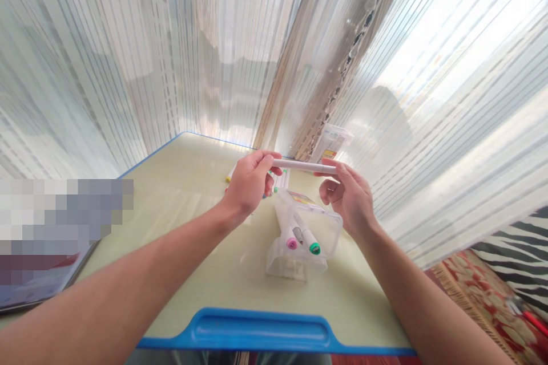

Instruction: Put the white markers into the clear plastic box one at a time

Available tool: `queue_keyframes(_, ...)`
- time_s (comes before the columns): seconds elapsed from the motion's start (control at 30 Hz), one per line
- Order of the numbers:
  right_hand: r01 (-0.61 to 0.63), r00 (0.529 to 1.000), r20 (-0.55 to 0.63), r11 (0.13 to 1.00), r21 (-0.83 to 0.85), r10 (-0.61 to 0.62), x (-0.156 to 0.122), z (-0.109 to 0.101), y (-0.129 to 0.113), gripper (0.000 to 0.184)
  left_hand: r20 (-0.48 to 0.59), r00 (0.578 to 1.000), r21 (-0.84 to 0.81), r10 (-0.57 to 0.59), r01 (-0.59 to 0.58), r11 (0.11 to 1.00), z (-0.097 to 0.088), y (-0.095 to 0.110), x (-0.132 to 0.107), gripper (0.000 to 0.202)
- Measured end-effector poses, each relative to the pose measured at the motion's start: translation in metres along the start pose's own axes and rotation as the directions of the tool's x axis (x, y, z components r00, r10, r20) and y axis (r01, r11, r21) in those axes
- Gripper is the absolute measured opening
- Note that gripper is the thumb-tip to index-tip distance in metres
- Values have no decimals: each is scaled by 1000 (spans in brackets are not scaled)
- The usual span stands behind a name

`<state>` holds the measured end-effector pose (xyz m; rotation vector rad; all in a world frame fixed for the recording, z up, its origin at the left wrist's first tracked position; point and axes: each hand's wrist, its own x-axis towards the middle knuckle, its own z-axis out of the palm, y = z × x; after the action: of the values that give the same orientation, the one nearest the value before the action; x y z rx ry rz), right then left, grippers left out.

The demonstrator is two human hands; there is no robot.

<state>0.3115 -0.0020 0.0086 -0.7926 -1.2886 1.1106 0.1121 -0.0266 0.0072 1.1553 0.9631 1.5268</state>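
Observation:
Both my hands hold one white marker (302, 166) level above the table. My left hand (250, 181) pinches its left end, and my right hand (350, 197) grips its right end with thumb and fingers. Under the marker lies a clear plastic marker case (325, 231), open toward me, with three markers in it: a pink-capped one (291, 243), a grey one and a green-capped one (314, 248). Several more markers (280, 181) lie on the table behind my left hand, one with a yellow tip (230, 175).
The small table (201, 274) is pale yellow with a blue rim and a blue handle recess at the near edge. Sheer striped curtains hang close behind it. A clear packet (331, 142) leans at the far right corner. A blurred tablet lies at left; a patterned rug is at right.

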Motion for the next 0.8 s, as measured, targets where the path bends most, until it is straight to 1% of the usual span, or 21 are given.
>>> queue_keyframes(0.2,13,1000,-17,999,-33,-14,1,1,1,22,5,999,100,32,-33,994,-1,-3,0,18)
queue_keyframes(0.37,79,996,-26,989,-122,-82,2,-2,5,20,-5,1000,178,13,-12,984,-2,-4,0,18)
queue_keyframes(0.5,101,995,-6,986,-133,-103,1,-2,4,22,8,1000,129,-29,27,991,-1,-2,-1,15)
queue_keyframes(0.6,94,996,9,988,-121,-94,-1,0,3,24,27,998,81,-57,54,995,1,-1,-1,11)
queue_keyframes(0.8,55,998,7,991,-120,-54,0,0,4,23,34,999,22,-39,38,999,2,0,-2,10)
